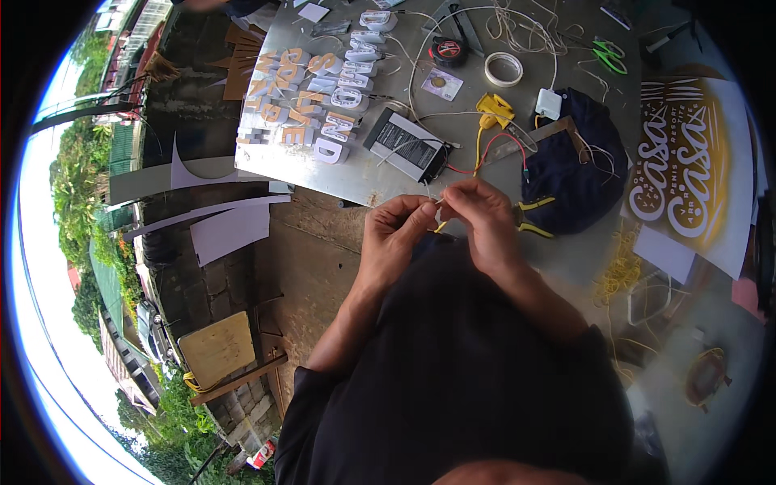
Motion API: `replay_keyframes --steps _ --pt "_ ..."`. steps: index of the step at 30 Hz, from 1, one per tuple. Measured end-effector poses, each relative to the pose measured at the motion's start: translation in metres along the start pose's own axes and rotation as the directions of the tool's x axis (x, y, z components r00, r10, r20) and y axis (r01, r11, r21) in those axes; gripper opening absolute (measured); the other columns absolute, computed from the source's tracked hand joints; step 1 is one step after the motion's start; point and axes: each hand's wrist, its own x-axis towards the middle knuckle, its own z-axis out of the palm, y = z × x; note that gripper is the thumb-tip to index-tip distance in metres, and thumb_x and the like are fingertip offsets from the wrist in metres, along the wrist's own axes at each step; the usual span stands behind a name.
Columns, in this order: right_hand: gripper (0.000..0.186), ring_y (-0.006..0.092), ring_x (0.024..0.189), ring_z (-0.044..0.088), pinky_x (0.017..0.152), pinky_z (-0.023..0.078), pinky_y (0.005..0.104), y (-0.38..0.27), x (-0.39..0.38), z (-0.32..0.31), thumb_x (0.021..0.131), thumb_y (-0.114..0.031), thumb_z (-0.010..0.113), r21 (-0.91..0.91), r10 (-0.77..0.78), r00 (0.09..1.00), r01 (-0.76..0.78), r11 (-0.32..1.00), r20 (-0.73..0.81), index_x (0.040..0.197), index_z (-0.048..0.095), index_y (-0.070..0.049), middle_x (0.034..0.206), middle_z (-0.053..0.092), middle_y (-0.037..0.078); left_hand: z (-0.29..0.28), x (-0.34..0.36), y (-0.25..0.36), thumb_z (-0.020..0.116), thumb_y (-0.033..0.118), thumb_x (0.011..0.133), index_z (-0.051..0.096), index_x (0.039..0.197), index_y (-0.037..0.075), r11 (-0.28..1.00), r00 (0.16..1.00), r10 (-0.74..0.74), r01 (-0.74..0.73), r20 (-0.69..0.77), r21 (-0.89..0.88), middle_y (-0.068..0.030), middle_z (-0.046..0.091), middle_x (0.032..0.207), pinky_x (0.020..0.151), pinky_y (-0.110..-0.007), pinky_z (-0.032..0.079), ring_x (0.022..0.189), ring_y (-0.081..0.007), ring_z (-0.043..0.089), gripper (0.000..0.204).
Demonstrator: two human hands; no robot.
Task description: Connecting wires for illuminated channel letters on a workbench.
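At the table's near edge, my left hand [398, 241] and my right hand [485, 222] meet fingertip to fingertip. Both pinch a thin wire [440, 227], of which a short yellow length shows beneath the fingers; the pinched part is mostly hidden. Just beyond them lies a black and white power supply box [404, 144] with thin leads. A yellow plug-like piece [495, 111] with a yellow cord rests farther back, near red wires. Yellow-handled pliers [536, 218] lie right of my right hand, by a dark blue cloth [574, 178].
Rows of raised letters [347, 97] cover the grey table's left side. Behind stand a tape measure [449, 51], a tape roll [503, 69] and green-handled scissors [609, 56]. A metal square [517, 145] lies near the cloth. Printed signage [687, 162] and tangled yellow wire [620, 271] are rightward.
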Motion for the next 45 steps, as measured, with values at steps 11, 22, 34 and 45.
replay_keyframes --steps 11,22,34,45 --pt "0.022 0.0084 0.088 0.064 0.082 0.054 0.0258 -0.026 0.001 -0.041 0.096 -0.016 0.074 -0.095 0.1 0.96 -0.077 0.992 0.262 0.11 0.07 -0.001 0.094 0.069 0.002 0.018 -0.012 0.007 0.073 0.017 0.093 0.073 0.093 0.003 0.99 0.994 -0.083 0.09 -0.068 0.109 -0.0003 0.067 0.077 0.061 -0.022 0.042 0.068 -0.006 0.057 0.014" --pt "0.013 0.0101 0.081 0.068 0.076 0.053 0.0243 -0.035 0.013 -0.059 0.095 -0.008 0.072 -0.257 0.1 0.96 -0.031 0.966 0.263 0.104 0.072 0.001 0.093 0.074 0.005 0.055 -0.008 0.009 0.075 0.011 0.091 0.072 0.09 0.0 0.985 0.974 -0.017 0.054 -0.225 0.162 -0.0004 0.067 0.079 0.067 -0.024 0.046 0.072 -0.0074 0.058 0.012" --pt "0.015 0.0164 0.079 0.068 0.074 0.055 0.0306 -0.039 0.013 -0.078 0.099 -0.014 0.067 0.257 0.348 0.9 -0.413 0.874 0.263 0.103 0.072 -0.001 0.09 0.072 0.008 0.074 0.001 0.011 0.074 0.01 0.095 0.071 0.095 -0.003 0.969 0.97 0.074 -0.014 -0.232 0.246 -0.0001 0.07 0.083 0.072 -0.021 0.049 0.078 -0.0036 0.06 0.014" --pt "0.02 0.009 0.085 0.066 0.08 0.053 0.0252 -0.061 0.01 -0.08 0.098 -0.011 0.069 -0.138 0.137 0.952 -0.102 0.985 0.273 0.115 0.069 0.002 0.096 0.072 0.005 0.077 0.003 0.01 0.073 0.009 0.094 0.072 0.098 -0.001 0.961 0.981 0.068 -0.015 -0.184 0.277 -0.0018 0.07 0.086 0.073 -0.023 0.049 0.079 -0.0066 0.062 0.011"
